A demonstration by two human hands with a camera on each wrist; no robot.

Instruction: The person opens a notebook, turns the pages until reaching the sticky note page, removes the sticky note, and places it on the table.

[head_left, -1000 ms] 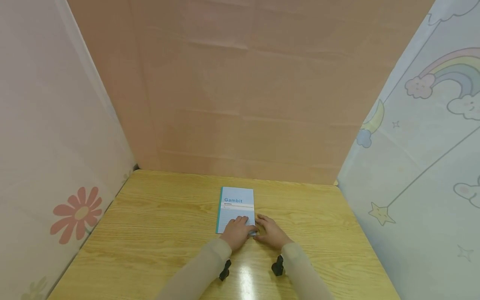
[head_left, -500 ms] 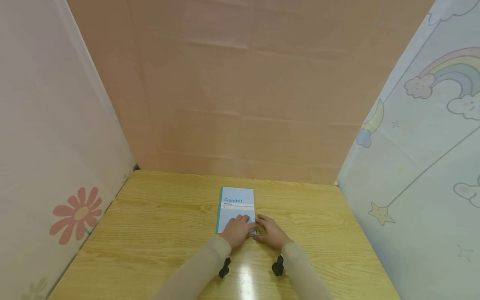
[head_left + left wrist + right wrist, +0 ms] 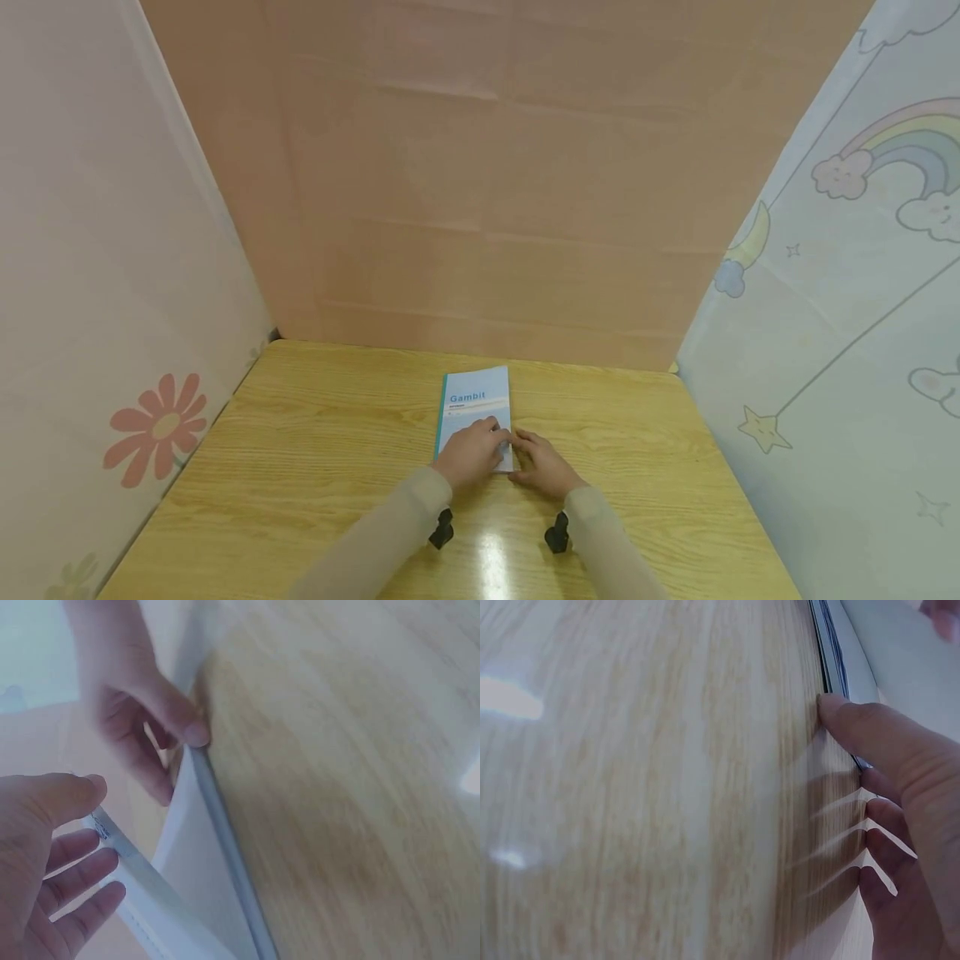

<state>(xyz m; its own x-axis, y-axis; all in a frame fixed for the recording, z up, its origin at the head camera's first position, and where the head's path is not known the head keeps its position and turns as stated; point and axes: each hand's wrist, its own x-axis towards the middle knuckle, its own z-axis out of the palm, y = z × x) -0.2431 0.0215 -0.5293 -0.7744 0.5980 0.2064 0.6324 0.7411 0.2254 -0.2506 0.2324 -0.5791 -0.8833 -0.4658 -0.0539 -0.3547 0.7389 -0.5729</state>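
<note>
A light blue notebook (image 3: 476,387) with a teal spine, printed "Gambit", lies on the table. My left hand (image 3: 471,452) pinches its front cover (image 3: 169,904) near the lower right corner. The cover is raised at an angle, with a gap over the pages (image 3: 202,870) below it. At that same corner my right hand (image 3: 547,467) holds the notebook body, its thumb (image 3: 870,731) against the bottom edge and its fingers by the right-hand edge. Part of the cover is hidden behind my left hand in the head view.
The wood-grain table (image 3: 337,417) meets a tan backdrop (image 3: 480,208) behind the notebook. Pale printed sheets stand on both sides, with a red flower (image 3: 161,427) at left and a rainbow (image 3: 911,137) at right. Dark wrist devices (image 3: 557,533) sit below the sleeves.
The front cover has risen along its right side, lifted by my left hand, which has moved slightly up and turned. My right hand stays at the corner.
</note>
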